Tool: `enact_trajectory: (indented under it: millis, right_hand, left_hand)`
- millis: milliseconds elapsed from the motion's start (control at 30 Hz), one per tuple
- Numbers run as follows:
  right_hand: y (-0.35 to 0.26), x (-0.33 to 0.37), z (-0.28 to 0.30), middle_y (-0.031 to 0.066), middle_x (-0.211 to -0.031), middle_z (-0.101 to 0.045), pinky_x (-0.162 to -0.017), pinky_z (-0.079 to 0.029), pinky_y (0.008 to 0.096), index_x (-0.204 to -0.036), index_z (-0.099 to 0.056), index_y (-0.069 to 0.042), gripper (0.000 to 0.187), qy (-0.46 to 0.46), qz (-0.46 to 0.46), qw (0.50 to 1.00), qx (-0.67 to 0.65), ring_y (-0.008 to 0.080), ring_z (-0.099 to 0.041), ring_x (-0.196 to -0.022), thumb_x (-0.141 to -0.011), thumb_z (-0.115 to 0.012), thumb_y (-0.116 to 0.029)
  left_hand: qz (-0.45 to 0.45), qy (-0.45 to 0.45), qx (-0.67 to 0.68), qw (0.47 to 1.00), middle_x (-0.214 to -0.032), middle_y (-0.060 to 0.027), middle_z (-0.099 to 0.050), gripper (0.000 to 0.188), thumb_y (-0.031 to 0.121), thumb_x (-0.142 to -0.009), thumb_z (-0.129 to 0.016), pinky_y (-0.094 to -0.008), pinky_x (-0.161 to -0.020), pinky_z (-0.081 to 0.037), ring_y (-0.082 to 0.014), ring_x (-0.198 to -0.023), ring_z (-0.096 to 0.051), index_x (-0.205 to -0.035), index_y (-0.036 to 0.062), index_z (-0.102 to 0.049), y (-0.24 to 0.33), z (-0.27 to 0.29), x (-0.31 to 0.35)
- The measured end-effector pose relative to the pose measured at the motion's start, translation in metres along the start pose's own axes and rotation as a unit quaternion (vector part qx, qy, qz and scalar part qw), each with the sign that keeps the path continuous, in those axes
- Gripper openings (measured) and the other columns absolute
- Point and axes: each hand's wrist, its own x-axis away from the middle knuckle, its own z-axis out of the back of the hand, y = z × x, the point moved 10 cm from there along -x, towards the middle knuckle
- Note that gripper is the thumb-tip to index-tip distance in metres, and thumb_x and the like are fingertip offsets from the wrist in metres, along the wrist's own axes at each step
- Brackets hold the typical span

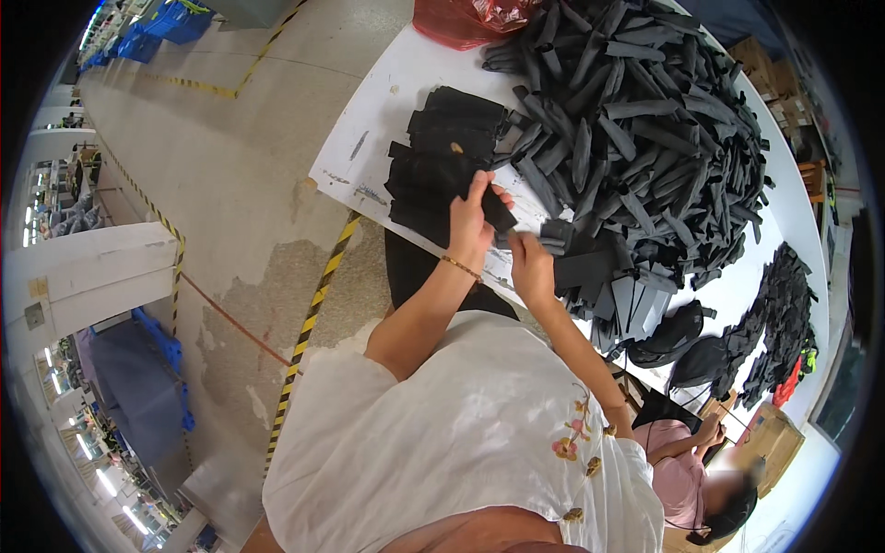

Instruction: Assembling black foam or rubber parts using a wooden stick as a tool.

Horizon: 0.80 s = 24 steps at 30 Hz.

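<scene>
My left hand (pixel 471 219), with a beaded bracelet at the wrist, is closed on a flat black fabric piece (pixel 499 214) above the near edge of the table. Just to its right, my right hand (pixel 532 269) has its fingers pressed together close to the lower end of that piece. The fingertips are slightly blurred, and what they pinch cannot be made out. Beyond my left hand lie neat overlapping rows of black fabric pieces (pixel 458 118). A large heap of dark grey, folded or rolled fabric pieces (pixel 636 129) spreads over the table to the right.
The white table (pixel 369 124) carries a red plastic bag (pixel 466 23) at its far side. Flat black pieces (pixel 590 270) and black bundles (pixel 678 332) lie near the right edge. Another person (pixel 682 461) sits at the lower right. Yellow-black tape (pixel 318 304) marks the floor.
</scene>
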Motion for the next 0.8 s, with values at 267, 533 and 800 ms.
enact_trajectory:
  millis: [267,533,800]
  right_hand:
    - [0.009,0.082,0.043,0.0222,-0.070,-0.059,-0.052,-0.045,0.0416,-0.085,-0.058,0.001,0.011,-0.143,-0.077,0.986,-0.020,0.0402,-0.059,-0.061,-0.089,-0.062,-0.009]
    - [0.011,0.076,0.106,0.0149,-0.066,-0.060,-0.050,-0.046,0.0322,-0.087,-0.061,-0.001,0.015,-0.070,-0.143,0.987,0.021,0.0231,-0.061,-0.054,-0.083,-0.071,-0.011]
    - [0.009,-0.019,0.056,0.0032,-0.073,-0.051,-0.056,-0.037,0.0248,-0.094,-0.063,0.002,0.011,0.075,-0.060,0.973,-0.211,0.0101,-0.043,-0.063,-0.087,-0.066,-0.006]
  left_hand:
    - [-0.078,0.054,-0.073,0.993,-0.048,0.0020,-0.042,0.031,0.031,-0.088,-0.069,-0.0219,-0.034,-0.022,-0.0054,-0.035,-0.031,-0.076,0.0044,-0.058,0.039,0.011,-0.016]
    - [-0.048,0.066,0.003,0.997,-0.050,0.0033,-0.040,0.031,0.034,-0.094,-0.059,-0.0227,-0.037,-0.023,-0.0068,-0.038,-0.031,-0.076,0.0094,-0.052,0.014,0.005,-0.022]
    - [0.013,0.099,-0.044,0.994,-0.060,-0.0003,-0.049,0.029,0.033,-0.096,-0.055,-0.0238,-0.045,-0.035,-0.0102,-0.048,-0.044,-0.079,0.0083,-0.053,-0.024,-0.006,-0.001]
